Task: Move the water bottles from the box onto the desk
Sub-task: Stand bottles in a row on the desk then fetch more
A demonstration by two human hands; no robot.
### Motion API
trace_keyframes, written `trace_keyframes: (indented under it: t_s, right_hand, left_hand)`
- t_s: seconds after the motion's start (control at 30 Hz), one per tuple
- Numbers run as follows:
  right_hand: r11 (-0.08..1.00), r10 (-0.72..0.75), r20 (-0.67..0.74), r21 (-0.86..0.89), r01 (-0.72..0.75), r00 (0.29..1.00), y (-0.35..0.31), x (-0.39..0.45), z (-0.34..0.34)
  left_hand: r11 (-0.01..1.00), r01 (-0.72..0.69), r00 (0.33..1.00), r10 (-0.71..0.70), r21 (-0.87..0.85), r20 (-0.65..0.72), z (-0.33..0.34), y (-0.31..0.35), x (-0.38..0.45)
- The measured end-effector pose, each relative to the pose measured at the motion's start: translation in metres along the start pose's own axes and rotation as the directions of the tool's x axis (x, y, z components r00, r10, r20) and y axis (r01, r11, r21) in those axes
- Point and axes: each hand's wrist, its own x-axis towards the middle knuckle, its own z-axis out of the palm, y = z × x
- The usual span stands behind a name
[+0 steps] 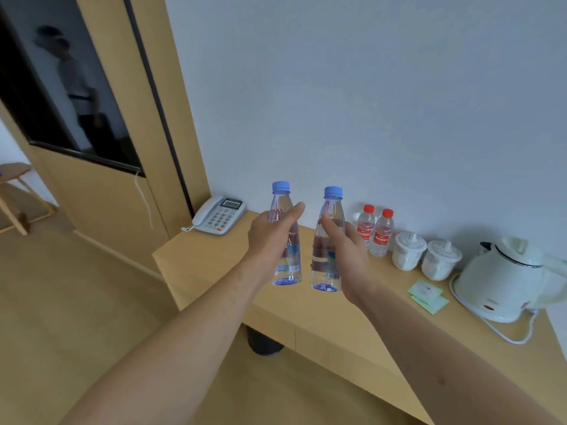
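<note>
1. A plain pale wall [368, 102] fills most of what I see ahead, running down to meet the back edge of the desk.
2. To my left stands a tall wooden panel [122, 148] with a dark glass pane [61, 87] set in it; blurred figures show in the glass.
3. The floor [76, 302] is light wood, and at the far left edge a small round wooden stool [15, 191] stands on it.
4. The desk [306, 308] is a long light-wood surface against the wall, with drawer fronts along its near edge and a dark round object on the floor under it.
5. At the right end of the desk sits a white electric kettle [503, 280], its cord looping over the surface.
6. A white telephone [219, 214] rests at the left end, near the wooden panel.
7. Two white lidded cups [409, 251] stand side by side next to the kettle, with green sachets [428, 296] lying in front of them.
8. Two small red-capped bottles [376, 231] stand close together by the wall.
9. My left hand [273, 237] is wrapped around a blue-capped water bottle [283, 234], held upright above the desk, not touching it.
10. My right hand [346, 256] grips a second blue-capped water bottle [328, 237] the same way, just beside the first.
</note>
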Motion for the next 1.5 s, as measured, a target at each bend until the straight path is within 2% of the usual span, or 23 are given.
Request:
trace_keyframes:
  t_s: [0.27, 0.6, 0.73, 0.83, 0.9, 0.97, 1.07, 1.23, 1.33, 1.5]
  right_hand:
    - [1.000, -0.020, -0.192, -0.021, 0.016, 0.981, 0.011, 0.076, 0.041]
    - [0.936, -0.063, -0.381, -0.343, -0.078, 0.922, 0.039, 0.186, -0.001]
    - [0.872, -0.070, -0.453, -0.460, -0.166, 0.889, 0.048, 0.234, -0.029]
    - [0.760, -0.120, -0.436, -0.618, -0.200, 0.892, 0.052, 0.270, -0.053]
    - [0.681, -0.093, -0.410, -0.691, -0.242, 0.907, 0.053, 0.291, -0.066]
    - [0.633, -0.060, -0.384, -0.728, -0.263, 0.921, 0.052, 0.309, -0.075]
    - [0.561, -0.092, -0.348, -0.792, -0.241, 0.933, 0.050, 0.330, -0.083]
    - [0.430, -0.100, -0.312, -0.870, -0.241, 0.945, 0.055, 0.355, -0.089]
    - [0.396, -0.089, -0.350, -0.871, -0.289, 0.933, 0.061, 0.363, -0.093]
    - [0.380, -0.093, -0.392, -0.864, -0.332, 0.915, 0.062, 0.365, -0.095]
  left_hand:
    - [0.993, 0.013, 0.975, -0.039, 0.121, 0.218, -0.014, 0.001, 0.112]
    - [0.987, 0.032, 0.912, -0.092, 0.155, 0.400, 0.031, -0.033, 0.214]
    - [0.956, 0.008, 0.902, -0.134, 0.294, 0.411, 0.058, -0.050, 0.256]
    - [0.925, 0.017, 0.894, -0.184, 0.380, 0.409, 0.080, -0.063, 0.288]
    - [0.908, 0.027, 0.883, -0.218, 0.419, 0.416, 0.091, -0.070, 0.305]
    - [0.895, 0.041, 0.870, -0.251, 0.444, 0.424, 0.102, -0.078, 0.319]
    - [0.879, 0.047, 0.860, -0.278, 0.474, 0.429, 0.117, -0.090, 0.337]
    - [0.852, 0.009, 0.882, -0.253, 0.524, 0.397, 0.131, -0.110, 0.355]
    - [0.851, 0.001, 0.881, -0.248, 0.524, 0.402, 0.140, -0.121, 0.363]
    - [0.839, -0.098, 0.885, -0.172, 0.536, 0.433, 0.151, -0.134, 0.365]
